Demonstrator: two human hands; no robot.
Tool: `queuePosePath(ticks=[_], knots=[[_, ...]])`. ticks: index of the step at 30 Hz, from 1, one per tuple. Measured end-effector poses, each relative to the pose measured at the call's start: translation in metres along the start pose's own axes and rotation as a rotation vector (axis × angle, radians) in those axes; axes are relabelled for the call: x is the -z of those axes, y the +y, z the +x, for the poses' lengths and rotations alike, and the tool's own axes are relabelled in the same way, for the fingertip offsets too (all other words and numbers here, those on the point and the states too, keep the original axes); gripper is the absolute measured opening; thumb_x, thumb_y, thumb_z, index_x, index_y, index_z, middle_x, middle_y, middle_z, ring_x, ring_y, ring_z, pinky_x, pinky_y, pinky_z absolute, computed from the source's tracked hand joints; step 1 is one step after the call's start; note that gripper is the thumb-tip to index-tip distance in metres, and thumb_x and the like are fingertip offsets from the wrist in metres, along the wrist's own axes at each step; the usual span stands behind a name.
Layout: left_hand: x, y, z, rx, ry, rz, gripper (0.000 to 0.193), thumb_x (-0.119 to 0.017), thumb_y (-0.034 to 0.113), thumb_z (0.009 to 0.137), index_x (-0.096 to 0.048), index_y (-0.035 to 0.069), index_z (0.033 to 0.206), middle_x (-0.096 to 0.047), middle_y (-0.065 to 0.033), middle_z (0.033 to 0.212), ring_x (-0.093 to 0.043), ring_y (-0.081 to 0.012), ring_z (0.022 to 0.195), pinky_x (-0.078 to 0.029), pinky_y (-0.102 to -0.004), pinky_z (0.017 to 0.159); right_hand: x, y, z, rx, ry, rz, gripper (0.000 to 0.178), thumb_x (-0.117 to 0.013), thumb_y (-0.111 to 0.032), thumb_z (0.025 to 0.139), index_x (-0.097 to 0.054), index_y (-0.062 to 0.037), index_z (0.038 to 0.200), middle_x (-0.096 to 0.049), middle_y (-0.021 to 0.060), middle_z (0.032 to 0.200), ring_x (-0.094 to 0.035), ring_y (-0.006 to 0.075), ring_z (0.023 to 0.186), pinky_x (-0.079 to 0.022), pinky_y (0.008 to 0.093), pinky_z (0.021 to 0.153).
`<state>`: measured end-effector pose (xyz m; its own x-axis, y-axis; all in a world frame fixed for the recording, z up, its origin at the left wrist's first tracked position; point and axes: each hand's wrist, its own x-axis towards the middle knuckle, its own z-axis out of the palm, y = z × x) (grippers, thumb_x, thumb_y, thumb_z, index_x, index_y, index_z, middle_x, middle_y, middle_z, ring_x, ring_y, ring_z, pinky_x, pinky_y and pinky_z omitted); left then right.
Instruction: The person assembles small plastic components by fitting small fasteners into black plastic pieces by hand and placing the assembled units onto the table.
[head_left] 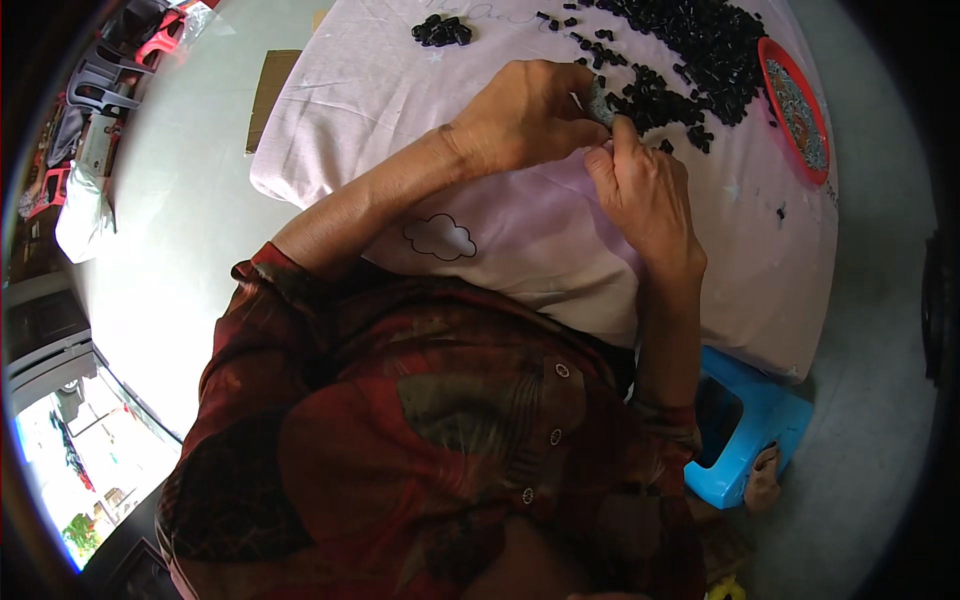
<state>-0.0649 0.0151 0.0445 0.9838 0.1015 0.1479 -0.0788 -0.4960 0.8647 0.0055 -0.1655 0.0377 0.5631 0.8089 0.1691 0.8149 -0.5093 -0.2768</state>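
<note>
Over the cloth-covered table, my left hand (525,112) is closed with its fingers curled round a clump of small grey metal pieces (600,102). Thumb and forefinger of my right hand (645,185) are pinched together close to the left fingertips; whatever lies between them is too small to make out. Just beyond both hands spreads a large heap of small black cylindrical pieces (700,50), with loose ones trailing toward my fingers. A separate small pile of black pieces (441,31) lies farther left. At the right edge, a red dish (822,172) contains many more grey metal bits.
A pale pink tablecloth (340,130) drapes over the table edge toward me. A blue plastic stool (765,410) stands below at the right. Brown cardboard (270,100) sticks out at the table's left, and grey plastic chairs (100,85) stand farther off.
</note>
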Motion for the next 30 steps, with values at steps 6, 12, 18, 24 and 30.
queuePosePath(ticks=[6,12,18,24,30], knots=[[0.001,-0.006,-0.002,0.088,0.011,-0.04,0.023,-0.076,0.018,0.078,-0.065,-0.001,0.083,-0.069,-0.0117,0.071,-0.065,-0.0159,0.061,-0.05,-0.0315,0.057,0.001,-0.007,0.002,0.018,-0.05,-0.12,0.035,-0.05,-0.034,0.1,-0.053,0.0011,0.102,-0.065,0.0227,0.07,-0.066,0.0431,0.067,-0.051,0.0519,0.063],[-0.005,-0.013,-0.003,0.1,0.045,-0.221,0.023,-0.077,0.018,0.077,-0.066,-0.001,0.084,-0.068,-0.0108,0.07,-0.064,-0.0137,0.062,-0.05,-0.0304,0.057,0.007,-0.003,0.006,0.086,-0.01,-0.088,0.037,-0.053,-0.035,0.098,-0.054,0.002,0.102,-0.065,0.0235,0.069,-0.066,0.0428,0.066,-0.051,0.0509,0.062],[-0.003,-0.009,-0.005,-0.052,0.072,-0.026,0.026,-0.079,0.018,0.075,-0.063,-0.001,0.082,-0.069,-0.0156,0.073,-0.068,-0.0183,0.065,-0.052,-0.0303,0.061,0.004,0.001,0.006,0.076,-0.059,-0.059,0.037,-0.052,-0.034,0.098,-0.055,0.002,0.106,-0.065,0.0248,0.071,-0.066,0.043,0.068,-0.051,0.0516,0.063],[-0.005,-0.017,0.0,-0.043,0.051,-0.37,0.02,-0.08,0.009,0.076,-0.065,-0.001,0.084,-0.072,-0.0092,0.074,-0.066,-0.0122,0.065,-0.052,-0.0291,0.061,0.004,-0.003,0.007,0.047,-0.07,0.045,0.032,-0.051,-0.029,0.099,-0.052,0.003,0.098,-0.064,0.0265,0.074,-0.066,0.0443,0.071,-0.05,0.0511,0.063],[-0.005,-0.026,0.0,0.0,0.038,-0.335,0.019,-0.081,0.007,0.075,-0.067,0.0,0.087,-0.071,-0.0062,0.073,-0.064,-0.0092,0.064,-0.051,-0.0272,0.06,-0.005,-0.005,0.009,0.093,-0.079,0.013,0.028,-0.052,-0.026,0.098,-0.051,0.0019,0.095,-0.065,0.0223,0.068,-0.068,0.0389,0.065,-0.054,0.0468,0.062]])
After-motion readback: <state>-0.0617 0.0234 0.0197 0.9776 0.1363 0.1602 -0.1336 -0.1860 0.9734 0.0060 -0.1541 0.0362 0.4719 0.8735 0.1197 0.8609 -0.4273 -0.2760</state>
